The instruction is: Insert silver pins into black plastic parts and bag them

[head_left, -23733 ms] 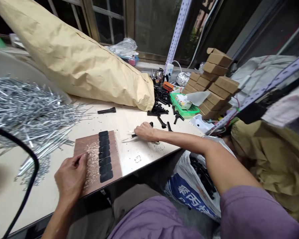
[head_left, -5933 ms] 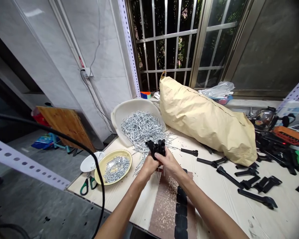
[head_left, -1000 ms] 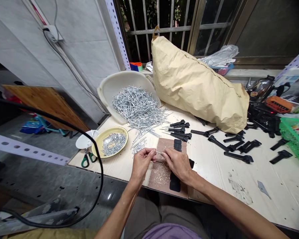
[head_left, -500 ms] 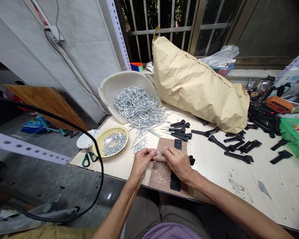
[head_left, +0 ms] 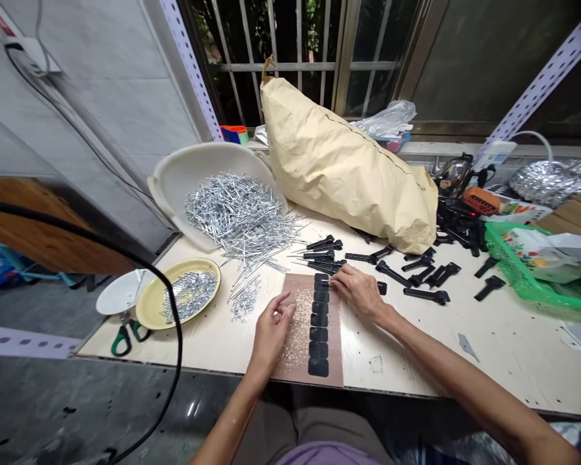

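Hands were apart, one on each side of the brown board (head_left: 297,323) at the table's (head_left: 489,336) near edge, lower centre of the frame. Left hand (head_left: 271,330) rested on the board's left part, over the pale grit, fingers loosely curled, thumb and forefinger not closed on anything. Right hand (head_left: 361,292) sat at the board's upper right corner, fingertips (head_left: 336,281) touching a black part (head_left: 325,282) at the top of the row of black pads (head_left: 318,323). Couldn't tell whether that was a real pinch or just contact.

The pad row ran down the board's right half, between my two hands.

More black handles (head_left: 419,279) lay scattered just right of my right hand, some touching, a few bunched above the board. Pile of metal pins (head_left: 237,216) spilled from the white tub (head_left: 188,171) at upper left centre, reaching near the board's top edge. Yellow plate (head_left: 157,310) of small screws sat left of the board, white dish (head_left: 116,298) and green-handled scissors (head_left: 124,337) beside it. Brown paper sack (head_left: 339,165) lay behind everything, centre top. Green basket (head_left: 523,287) was at far right. Black cable (head_left: 140,271) crossed the left foreground.
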The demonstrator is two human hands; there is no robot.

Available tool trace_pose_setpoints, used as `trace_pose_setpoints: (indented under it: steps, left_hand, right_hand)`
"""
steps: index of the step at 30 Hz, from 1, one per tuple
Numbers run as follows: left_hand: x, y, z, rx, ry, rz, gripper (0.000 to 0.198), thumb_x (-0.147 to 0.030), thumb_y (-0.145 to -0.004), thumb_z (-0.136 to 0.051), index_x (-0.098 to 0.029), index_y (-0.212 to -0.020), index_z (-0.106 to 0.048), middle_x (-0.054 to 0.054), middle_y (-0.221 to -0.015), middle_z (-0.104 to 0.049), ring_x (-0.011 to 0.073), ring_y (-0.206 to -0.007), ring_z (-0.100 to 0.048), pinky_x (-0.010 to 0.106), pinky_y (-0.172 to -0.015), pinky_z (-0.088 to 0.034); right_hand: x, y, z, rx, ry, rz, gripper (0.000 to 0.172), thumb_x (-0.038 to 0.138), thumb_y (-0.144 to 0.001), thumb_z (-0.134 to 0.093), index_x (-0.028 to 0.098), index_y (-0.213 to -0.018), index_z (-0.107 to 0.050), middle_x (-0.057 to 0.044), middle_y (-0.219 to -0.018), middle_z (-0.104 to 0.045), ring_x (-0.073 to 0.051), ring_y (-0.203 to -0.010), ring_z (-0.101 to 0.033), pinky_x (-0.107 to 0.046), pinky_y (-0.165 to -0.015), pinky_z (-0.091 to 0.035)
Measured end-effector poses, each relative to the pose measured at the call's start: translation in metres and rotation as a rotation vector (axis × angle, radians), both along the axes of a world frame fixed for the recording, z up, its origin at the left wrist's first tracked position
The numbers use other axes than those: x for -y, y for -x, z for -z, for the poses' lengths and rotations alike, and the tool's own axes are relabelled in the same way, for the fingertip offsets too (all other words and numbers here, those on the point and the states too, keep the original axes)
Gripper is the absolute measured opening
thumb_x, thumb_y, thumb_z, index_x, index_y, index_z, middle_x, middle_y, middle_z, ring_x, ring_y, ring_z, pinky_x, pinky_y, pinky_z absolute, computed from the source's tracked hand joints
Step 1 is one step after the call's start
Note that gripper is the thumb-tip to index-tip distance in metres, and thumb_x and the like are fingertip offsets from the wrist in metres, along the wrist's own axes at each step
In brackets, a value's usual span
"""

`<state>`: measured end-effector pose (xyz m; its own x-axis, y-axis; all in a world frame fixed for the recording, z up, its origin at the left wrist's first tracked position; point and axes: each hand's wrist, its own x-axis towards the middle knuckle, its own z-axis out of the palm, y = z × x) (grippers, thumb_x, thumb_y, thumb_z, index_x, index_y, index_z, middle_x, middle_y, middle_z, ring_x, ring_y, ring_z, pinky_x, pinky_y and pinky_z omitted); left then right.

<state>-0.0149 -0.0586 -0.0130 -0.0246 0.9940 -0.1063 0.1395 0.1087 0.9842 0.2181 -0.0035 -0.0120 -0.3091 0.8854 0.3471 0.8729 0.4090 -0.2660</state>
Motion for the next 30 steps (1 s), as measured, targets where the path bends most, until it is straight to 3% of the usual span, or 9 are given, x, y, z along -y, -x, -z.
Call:
trace_pose_setpoints:
  steps: [4, 9, 10, 14, 15, 19, 24, 28, 30]
  left_hand:
    - [0.005, -0.007, 0.01, -0.302, -0.177, -0.026, 0.041, -0.039, -0.081, -0.055, -0.019, -0.117, -0.06, 0.004, -0.083, -0.061, 0.0149, -0.067, -0.055, 0.028, -0.069, -0.045]
    - [0.008, -0.01, 0.016, -0.39, -0.201, -0.062, 0.04, -0.038, -0.084, -0.052, -0.019, -0.118, -0.057, 0.006, -0.087, -0.066, 0.0173, -0.068, -0.058, 0.03, -0.07, -0.046]
    - [0.008, -0.011, 0.016, -0.391, -0.192, -0.064, 0.04, -0.038, -0.084, -0.052, -0.018, -0.118, -0.057, 0.006, -0.088, -0.066, 0.0178, -0.07, -0.059, 0.03, -0.071, -0.046]
    - [0.007, -0.011, 0.017, -0.43, -0.198, -0.072, 0.038, -0.038, -0.086, -0.048, -0.018, -0.118, -0.055, 0.01, -0.105, -0.065, 0.021, -0.089, -0.062, 0.032, -0.078, -0.047]
    - [0.007, -0.011, 0.018, -0.443, -0.2, -0.072, 0.037, -0.037, -0.087, -0.046, -0.017, -0.118, -0.055, 0.011, -0.109, -0.064, 0.0215, -0.093, -0.062, 0.033, -0.08, -0.047]
    - [0.006, -0.012, 0.019, -0.474, -0.186, -0.06, 0.036, -0.037, -0.089, -0.043, -0.017, -0.118, -0.053, 0.011, -0.114, -0.063, 0.0219, -0.098, -0.061, 0.035, -0.086, -0.046]
    - [0.005, -0.012, 0.021, -0.494, -0.187, -0.054, 0.036, -0.036, -0.089, -0.043, -0.018, -0.118, -0.052, 0.011, -0.115, -0.063, 0.0212, -0.101, -0.06, 0.035, -0.088, -0.045]
    - [0.004, -0.013, 0.021, -0.507, -0.187, -0.055, 0.035, -0.035, -0.089, -0.044, -0.017, -0.118, -0.052, 0.011, -0.115, -0.063, 0.0214, -0.1, -0.06, 0.035, -0.088, -0.045]
    - [0.004, -0.014, 0.022, -0.517, -0.188, -0.057, 0.035, -0.034, -0.089, -0.043, -0.017, -0.118, -0.053, 0.011, -0.114, -0.063, 0.0217, -0.1, -0.06, 0.035, -0.087, -0.046]
  right_hand:
    - [0.007, -0.004, 0.014, 0.036, -0.057, -0.068, 0.026, 0.028, -0.094, -0.042, 0.018, -0.083, -0.064, -0.003, -0.08, -0.059, -0.014, -0.076, -0.051, -0.023, -0.056, -0.036]
    - [0.045, -0.001, 0.021, 0.083, -0.065, -0.529, 0.023, 0.019, -0.094, -0.041, 0.021, -0.084, -0.061, 0.001, -0.072, -0.058, -0.011, -0.068, -0.047, -0.023, -0.055, -0.036]
    - [0.045, -0.002, 0.02, 0.078, -0.066, -0.538, 0.022, 0.019, -0.094, -0.041, 0.021, -0.083, -0.061, 0.001, -0.072, -0.058, -0.011, -0.068, -0.047, -0.022, -0.055, -0.035]
    - [0.027, -0.004, 0.015, -0.015, -0.085, -0.206, 0.028, 0.019, -0.096, -0.035, 0.016, -0.082, -0.06, -0.003, -0.073, -0.056, -0.011, -0.068, -0.046, -0.021, -0.05, -0.034]
    - [0.026, -0.004, 0.016, -0.017, -0.095, -0.203, 0.03, 0.019, -0.096, -0.033, 0.015, -0.082, -0.06, -0.003, -0.073, -0.056, -0.011, -0.067, -0.046, -0.021, -0.049, -0.034]
    - [0.036, 0.0, 0.025, 0.051, -0.096, -0.543, 0.026, 0.015, -0.094, -0.038, 0.019, -0.079, -0.058, 0.002, -0.066, -0.052, -0.009, -0.063, -0.043, -0.02, -0.047, -0.032]
    - [0.021, -0.003, 0.024, -0.015, -0.052, -0.241, 0.028, 0.017, -0.095, -0.036, 0.015, -0.077, -0.057, -0.001, -0.069, -0.051, -0.01, -0.062, -0.042, -0.02, -0.046, -0.03]
    - [0.02, -0.002, 0.022, 0.077, -0.103, -0.496, 0.027, 0.016, -0.095, -0.037, 0.017, -0.078, -0.057, 0.0, -0.069, -0.051, -0.01, -0.065, -0.041, -0.022, -0.048, -0.026]
    - [0.026, 0.0, 0.023, 0.089, -0.11, -0.522, 0.025, 0.02, -0.095, -0.039, 0.017, -0.078, -0.058, 0.0, -0.071, -0.052, -0.011, -0.068, -0.042, -0.023, -0.049, -0.024]
